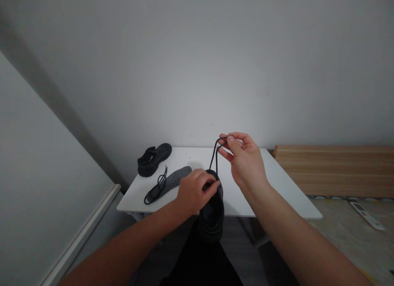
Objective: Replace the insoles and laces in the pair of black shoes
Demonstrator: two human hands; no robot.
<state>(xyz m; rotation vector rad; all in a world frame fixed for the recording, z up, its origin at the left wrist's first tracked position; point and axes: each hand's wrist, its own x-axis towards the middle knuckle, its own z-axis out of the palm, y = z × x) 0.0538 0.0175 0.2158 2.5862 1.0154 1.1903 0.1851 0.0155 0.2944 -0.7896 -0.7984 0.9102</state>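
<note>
At the near edge of one white table point(277, 175): black shoes, two. The held shoe point(212, 220) sits under the left hand point(193, 191), fingers clenched on its collar; the second shoe point(153, 158) stands far left. Laces, two: the taut lace point(213, 154), apparently doubled, pinched by the raised right hand point(246, 160); the loose lace point(156, 187) lies across one grey insole point(177, 177).

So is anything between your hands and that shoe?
No, nothing visible. The left hand already grips the shoe, and the right hand pinches its lace, held up above it. The other shoe, insole and spare lace lie apart on the table.
</note>
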